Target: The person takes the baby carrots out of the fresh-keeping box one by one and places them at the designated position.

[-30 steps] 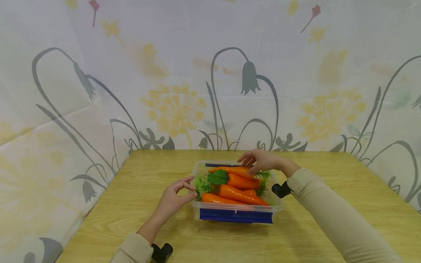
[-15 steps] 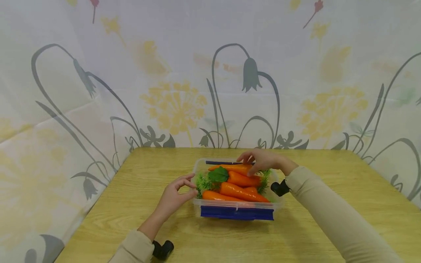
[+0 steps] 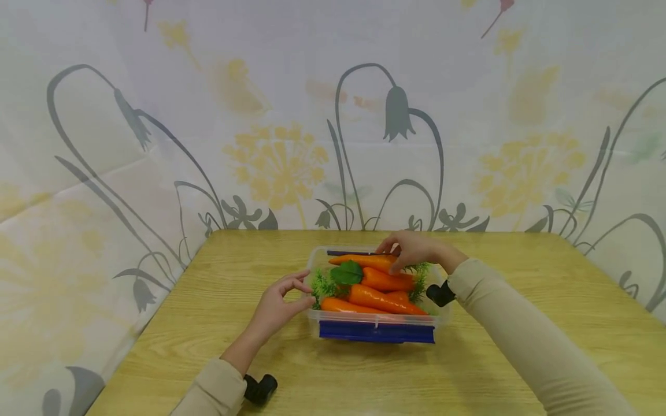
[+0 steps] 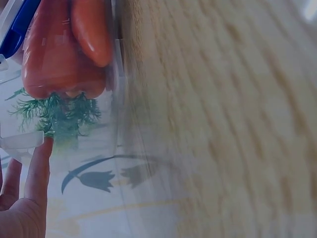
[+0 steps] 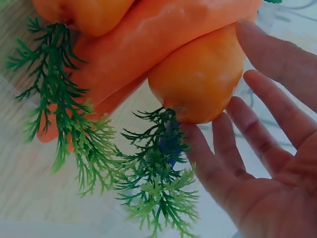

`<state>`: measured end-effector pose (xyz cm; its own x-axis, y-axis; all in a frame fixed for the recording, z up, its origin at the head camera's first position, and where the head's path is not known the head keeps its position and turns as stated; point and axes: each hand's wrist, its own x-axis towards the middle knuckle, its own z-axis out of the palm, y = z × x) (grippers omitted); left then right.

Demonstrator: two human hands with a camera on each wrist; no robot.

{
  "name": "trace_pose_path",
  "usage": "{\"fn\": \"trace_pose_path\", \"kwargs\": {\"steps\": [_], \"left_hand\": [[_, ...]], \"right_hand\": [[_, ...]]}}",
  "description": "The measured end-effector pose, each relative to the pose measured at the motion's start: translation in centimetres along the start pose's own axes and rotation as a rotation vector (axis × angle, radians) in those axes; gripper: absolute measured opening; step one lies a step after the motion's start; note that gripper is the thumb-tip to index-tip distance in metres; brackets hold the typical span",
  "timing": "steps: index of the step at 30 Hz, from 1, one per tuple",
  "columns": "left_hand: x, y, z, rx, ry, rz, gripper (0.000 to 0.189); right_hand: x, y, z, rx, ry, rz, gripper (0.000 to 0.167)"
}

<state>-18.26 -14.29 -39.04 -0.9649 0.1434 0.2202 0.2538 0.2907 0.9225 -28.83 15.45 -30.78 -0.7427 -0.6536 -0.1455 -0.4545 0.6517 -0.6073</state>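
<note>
A clear plastic box (image 3: 377, 317) with blue clips on its long sides stands on the table, holding several glossy orange carrots with feathery green tops. Across the back of the box lies one carrot (image 3: 359, 262). My right hand (image 3: 415, 248) holds its thick end, thumb in front and fingers behind; the right wrist view shows the fingers round this carrot (image 5: 198, 74), above its green top (image 5: 163, 173). At the box's left end, my left hand (image 3: 277, 306) touches the rim with relaxed fingertips. In the left wrist view, a fingertip meets a translucent tab (image 4: 22, 140) there.
A green leaf (image 3: 347, 272) lies among the carrots near the middle. The wooden table (image 3: 250, 254) extends around the box on all sides. Behind it and to the left hangs a flower-printed cloth (image 3: 291, 86). Each wrist carries a black mount (image 3: 261, 388).
The head view has tipped down slightly, shifting the whole scene upward. My right hand has lowered a little and its thumb lies closer on the back carrot. My left hand stays at the box's rim.
</note>
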Motion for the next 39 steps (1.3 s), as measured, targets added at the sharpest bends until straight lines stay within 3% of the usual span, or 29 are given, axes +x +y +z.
{"fn": "trace_pose_path", "kwargs": {"steps": [7, 12, 19, 24, 29, 39], "left_hand": [[0.10, -0.06, -0.03, -0.005, -0.005, 0.004, 0.011], [0.18, -0.11, 0.18, 0.003, -0.003, 0.000, 0.010], [0.13, -0.02, 0.31, 0.001, -0.001, 0.003, 0.010], [0.11, 0.05, 0.37, 0.004, 0.003, 0.006, 0.009], [0.11, 0.08, 0.31, 0.008, 0.005, 0.003, 0.009], [0.17, 0.01, 0.29, 0.010, -0.003, 0.003, 0.010]], "right_hand": [[0.35, -0.35, 0.15, -0.059, 0.003, -0.003, 0.051], [0.21, -0.40, 0.06, -0.053, 0.003, 0.001, 0.047], [0.13, -0.33, 0.31, -0.168, 0.023, -0.018, 0.043], [-0.16, -0.49, -0.20, -0.257, 0.021, 0.057, 0.043], [-0.30, -0.40, -0.22, -0.181, -0.040, 0.073, 0.054], [-0.10, -0.06, -0.19, 0.003, -0.038, 0.120, 0.058]]}}
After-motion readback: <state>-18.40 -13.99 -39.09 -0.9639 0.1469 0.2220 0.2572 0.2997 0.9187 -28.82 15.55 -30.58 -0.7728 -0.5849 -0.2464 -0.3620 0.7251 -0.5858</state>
